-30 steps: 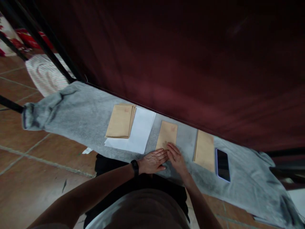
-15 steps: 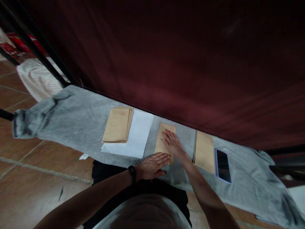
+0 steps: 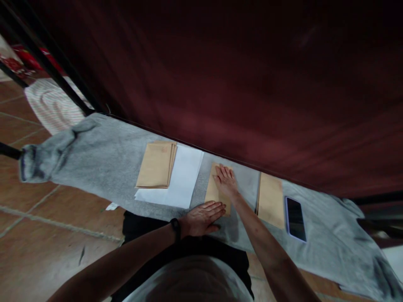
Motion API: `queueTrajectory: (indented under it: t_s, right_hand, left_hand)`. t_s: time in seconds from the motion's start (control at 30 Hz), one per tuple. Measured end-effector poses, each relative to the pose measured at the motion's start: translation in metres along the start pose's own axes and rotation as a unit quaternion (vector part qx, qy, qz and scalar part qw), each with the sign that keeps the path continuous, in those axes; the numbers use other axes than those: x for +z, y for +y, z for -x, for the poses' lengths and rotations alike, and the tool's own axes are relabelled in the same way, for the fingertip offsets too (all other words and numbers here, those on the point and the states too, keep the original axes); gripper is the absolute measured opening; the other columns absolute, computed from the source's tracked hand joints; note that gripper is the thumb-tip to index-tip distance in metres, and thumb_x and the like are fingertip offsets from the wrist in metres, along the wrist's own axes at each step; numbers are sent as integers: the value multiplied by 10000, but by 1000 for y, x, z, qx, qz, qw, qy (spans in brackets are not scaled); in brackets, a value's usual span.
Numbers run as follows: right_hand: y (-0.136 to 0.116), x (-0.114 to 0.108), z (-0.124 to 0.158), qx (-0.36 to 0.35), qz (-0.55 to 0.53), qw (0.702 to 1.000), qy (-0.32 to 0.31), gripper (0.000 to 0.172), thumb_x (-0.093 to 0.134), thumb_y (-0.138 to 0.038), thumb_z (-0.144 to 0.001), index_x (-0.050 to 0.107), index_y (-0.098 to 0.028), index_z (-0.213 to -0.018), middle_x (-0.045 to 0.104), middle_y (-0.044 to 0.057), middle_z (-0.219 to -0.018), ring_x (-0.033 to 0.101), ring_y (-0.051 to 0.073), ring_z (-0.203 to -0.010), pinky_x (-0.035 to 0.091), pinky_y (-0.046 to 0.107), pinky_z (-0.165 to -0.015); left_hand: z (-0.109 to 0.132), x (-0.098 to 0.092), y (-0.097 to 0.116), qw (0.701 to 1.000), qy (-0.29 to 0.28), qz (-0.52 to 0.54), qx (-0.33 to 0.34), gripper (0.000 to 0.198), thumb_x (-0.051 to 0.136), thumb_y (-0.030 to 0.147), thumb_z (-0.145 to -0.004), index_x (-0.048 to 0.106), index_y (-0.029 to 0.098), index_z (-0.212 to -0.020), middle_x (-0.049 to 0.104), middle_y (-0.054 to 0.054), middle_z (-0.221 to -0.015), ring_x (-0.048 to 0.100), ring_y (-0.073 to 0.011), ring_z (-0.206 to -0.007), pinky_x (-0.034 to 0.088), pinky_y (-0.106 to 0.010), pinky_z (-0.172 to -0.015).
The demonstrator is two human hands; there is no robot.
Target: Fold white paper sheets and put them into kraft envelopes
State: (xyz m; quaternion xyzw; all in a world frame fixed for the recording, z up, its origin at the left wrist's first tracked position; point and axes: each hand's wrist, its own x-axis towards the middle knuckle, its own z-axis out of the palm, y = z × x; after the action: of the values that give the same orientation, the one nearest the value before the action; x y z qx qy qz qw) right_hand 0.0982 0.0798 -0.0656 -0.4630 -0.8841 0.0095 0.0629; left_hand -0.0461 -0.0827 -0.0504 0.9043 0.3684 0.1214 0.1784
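Note:
A brown paper envelope (image 3: pixel 213 191) lies flat on the grey cloth in front of me, partly covered by both hands. My left hand (image 3: pixel 204 218) rests flat across its near end, fingers stretched out to the right. Further up, my right hand (image 3: pixel 227 182) is spread palm down over the envelope's far end and right side. To the left, a stack of brown envelopes (image 3: pixel 155 164) sits on white paper sheets (image 3: pixel 184 176). More brown envelopes (image 3: pixel 270 200) lie to the right of my right forearm.
A phone (image 3: pixel 296 219) with a dark screen lies beside the right-hand envelopes. Grey cloth (image 3: pixel 103 157) covers the narrow surface, and a dark red panel (image 3: pixel 220 84) rises along its far edge. Black bars (image 3: pixel 59 79) and striped fabric (image 3: pixel 56 102) are at left.
My right hand has moved slightly up and turned on the envelope, its fingers now pointing more toward the far edge. My left hand has stayed in place.

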Motion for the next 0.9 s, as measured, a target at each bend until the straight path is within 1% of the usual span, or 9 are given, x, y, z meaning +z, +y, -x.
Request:
queueTrajectory:
  t_s: [0.1,0.2,0.33,0.43,0.6,0.7,0.8,0.9]
  right_hand:
    - [-4,0,9,-37,1,999,-25,536,233,-401,-1058,279,-247,-1570,232,39,-1646,205,264,-1515,119,527,-1223]
    - [-8,0,19,-74,-4,996,-45,533,230,-383,-1057,268,-250,-1572,241,27,-1645,204,254,-1515,107,536,-1227]
    - [-13,-3,33,-106,-26,993,-53,531,235,-386,-1057,275,-252,-1569,265,20,-1639,200,243,-1516,129,536,-1232]
    - [-18,-6,45,-125,-49,989,-61,519,217,-381,-1061,279,-274,-1566,294,9,-1629,210,219,-1513,152,531,-1233]
    - [-25,-14,65,-139,-86,982,-92,518,179,-392,-1070,298,-268,-1559,296,4,-1626,202,207,-1518,151,516,-1239]
    - [-30,-17,77,-139,-114,978,-106,522,170,-421,-1071,324,-272,-1548,308,2,-1620,215,199,-1515,155,515,-1242]
    - [-32,-18,89,-141,-146,973,-108,516,171,-437,-1072,340,-291,-1538,344,-7,-1605,245,175,-1505,179,502,-1243]
    - [-31,-19,100,-142,-178,969,-96,497,189,-429,-1074,373,-311,-1520,391,-15,-1581,299,153,-1483,210,482,-1242]
  left_hand:
    - [0,1,0,1000,-1,-10,0,646,397,506,-1008,308,143,-1534,301,-118,-1622,230,-214,-1513,137,-358,-1239]
    - [1,1,1,1000,3,-22,-5,642,394,512,-1007,321,144,-1528,312,-114,-1618,240,-220,-1509,147,-358,-1235]
    - [1,1,1,1000,4,-29,-1,626,374,512,-1012,371,124,-1504,406,-132,-1569,323,-230,-1475,166,-354,-1227]
    - [1,1,2,999,10,-34,-4,610,407,503,-1002,403,138,-1490,473,-131,-1523,383,-235,-1440,185,-365,-1221]
    - [1,2,3,999,20,-45,-4,559,463,497,-978,508,143,-1408,565,-137,-1433,455,-259,-1378,216,-375,-1206]
    - [2,6,2,998,24,-49,-5,526,482,499,-969,545,162,-1367,598,-127,-1394,484,-257,-1345,243,-381,-1192]
    - [2,11,2,998,17,-62,-19,515,494,504,-963,565,164,-1343,633,-115,-1348,524,-252,-1300,274,-375,-1172]
    - [3,14,3,997,16,-68,-30,499,506,520,-955,611,163,-1287,676,-114,-1274,565,-259,-1248,302,-376,-1154]
